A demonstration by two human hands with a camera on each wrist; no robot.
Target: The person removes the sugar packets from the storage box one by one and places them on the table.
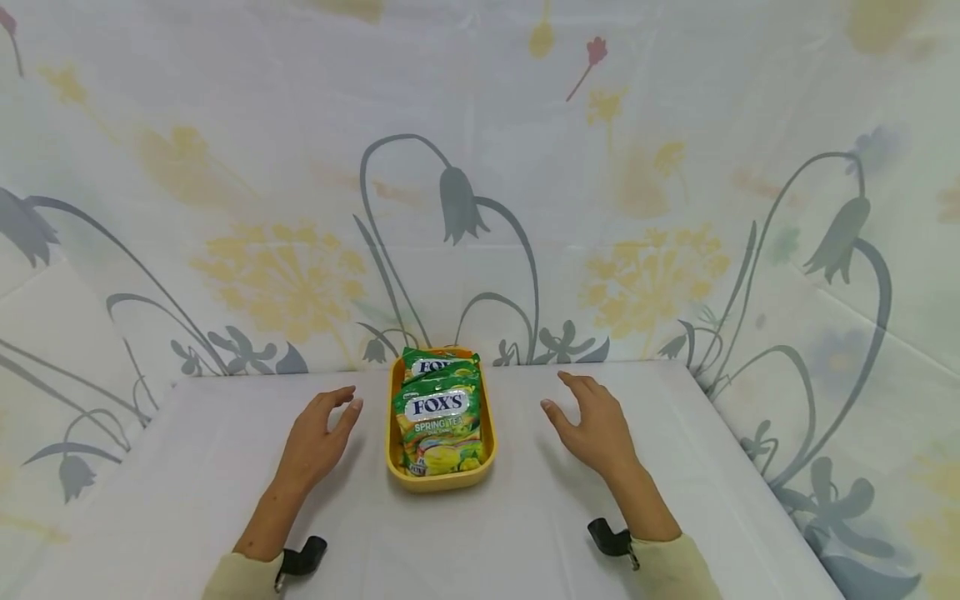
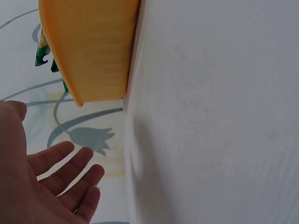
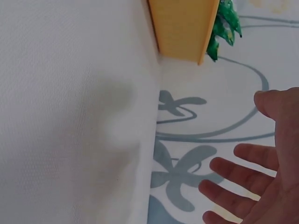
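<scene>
Left hand (image 1: 318, 437), one: fingers parted, thumb held wide, empty, near the tray; bare white table (image 1: 195, 467) runs out to the left edge. Yellow tray (image 1: 438, 483), one: about the middle of the table's far edge, room on either side. Contents: green front packet (image 1: 442, 446), lettered "FOX'S SPRING TEA"; rear packet (image 1: 431, 365), partly covered, "FOX" legible. Right hand (image 1: 596, 429), one: fingers loosely extended, thumb apart, empty, across a wider gap; bare table towards the right edge.
</scene>
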